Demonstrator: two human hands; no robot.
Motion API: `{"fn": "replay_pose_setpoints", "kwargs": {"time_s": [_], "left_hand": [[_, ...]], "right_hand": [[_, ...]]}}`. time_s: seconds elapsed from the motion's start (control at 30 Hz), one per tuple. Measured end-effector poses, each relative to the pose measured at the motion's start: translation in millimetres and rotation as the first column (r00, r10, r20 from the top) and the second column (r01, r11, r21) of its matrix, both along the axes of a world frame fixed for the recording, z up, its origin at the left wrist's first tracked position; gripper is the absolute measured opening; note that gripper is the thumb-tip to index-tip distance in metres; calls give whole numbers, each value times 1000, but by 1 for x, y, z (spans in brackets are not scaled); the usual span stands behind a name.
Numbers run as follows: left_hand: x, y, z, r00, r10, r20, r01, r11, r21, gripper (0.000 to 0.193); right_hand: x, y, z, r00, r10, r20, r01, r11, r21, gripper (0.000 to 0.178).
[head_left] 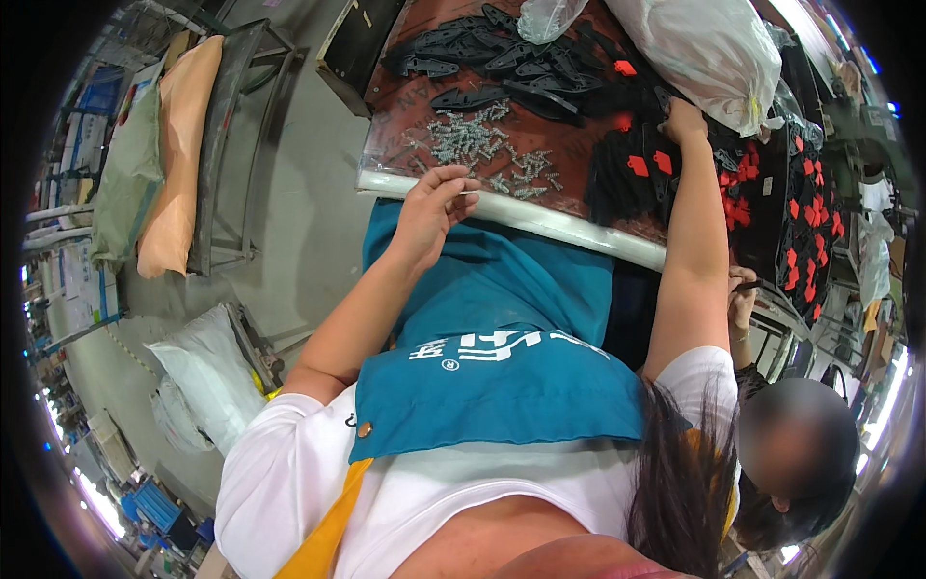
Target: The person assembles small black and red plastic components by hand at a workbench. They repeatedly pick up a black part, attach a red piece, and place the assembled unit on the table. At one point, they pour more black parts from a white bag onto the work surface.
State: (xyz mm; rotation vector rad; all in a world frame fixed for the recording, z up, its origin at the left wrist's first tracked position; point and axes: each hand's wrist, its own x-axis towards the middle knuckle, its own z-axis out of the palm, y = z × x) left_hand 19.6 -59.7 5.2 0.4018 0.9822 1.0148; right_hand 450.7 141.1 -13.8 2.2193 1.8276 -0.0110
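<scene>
My left hand (439,210) is just above the table's near edge, its thumb and fingertips pinched together. Whatever is in that pinch is too small to make out. Beyond it lies a loose pile of small silvery screws (463,137). My right hand (685,124) reaches far forward to the right, fingers curled down at black plastic parts (617,183), some with red tabs (638,166); what it grips is hidden. Long black moulded pieces (502,63) are heaped behind the screws.
The reddish-brown table (391,145) has a white padded front edge (540,218). A full white plastic bag (704,58) rests at the back right. More black parts with red tabs (801,212) lie farther right, where another person (796,454) sits. Sacks (178,154) lean at left.
</scene>
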Motion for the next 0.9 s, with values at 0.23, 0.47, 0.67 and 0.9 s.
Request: {"fn": "replay_pose_setpoints", "kwargs": {"time_s": [0.23, 0.47, 0.67, 0.9], "left_hand": [[17, 2, 8, 996, -86, -7, 86, 996, 22, 21], [42, 10, 32, 992, -123, -40, 127, 980, 155, 29], [17, 6, 14, 929, -287, -233, 335, 920, 204, 30], [-3, 5, -17, 993, 51, -108, -49, 999, 21, 20]], "right_hand": [[-71, -62, 69, 818, 511, -265, -210, 693, 690, 22], [-179, -140, 88, 191, 709, -679, -639, 615, 462, 23], [-206, -149, 85, 191, 634, -749, -422, 742, 521, 29], [-202, -121, -11, 701, 516, -492, -344, 849, 400, 9]]}}
